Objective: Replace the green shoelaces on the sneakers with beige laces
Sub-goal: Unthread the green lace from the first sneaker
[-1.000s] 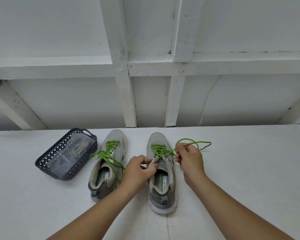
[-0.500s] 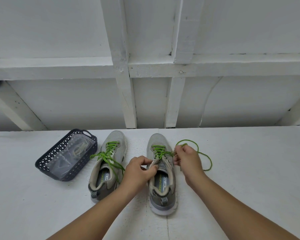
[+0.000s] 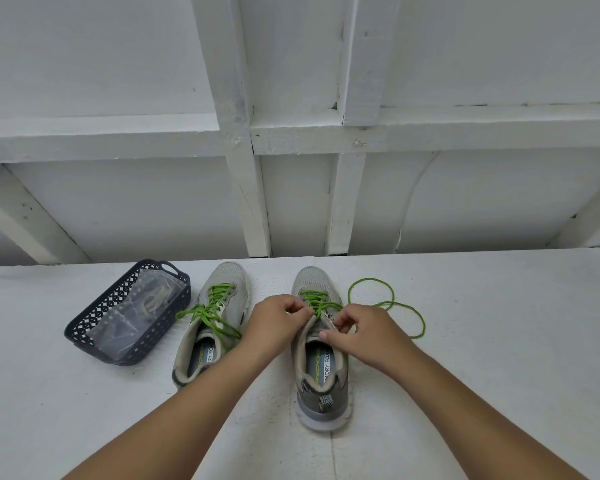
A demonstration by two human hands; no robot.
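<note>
Both forearms enter from near edge over white surface (image 3: 499, 341). Right sneaker (image 3: 321, 368) nearest, heel toward viewer. Left hand (image 3: 274, 322) fingers curled, pinching at its eyelet edge; right hand (image 3: 364, 332) pinching opposite side. Green lace (image 3: 317, 299) partly threaded there, free end (image 3: 392, 306) looped on bare surface to right, open room beyond. Left sneaker (image 3: 212, 323) beside, laced green. Basket (image 3: 129, 310) further left holds bagged beige laces (image 3: 153, 294). Wall (image 3: 291, 202) closes far edge.

White painted wall (image 3: 118, 209) w/ crossed wood beams (image 3: 243, 140); white rough floor (image 3: 499, 341) below, seam down middle. Even, soft light.
</note>
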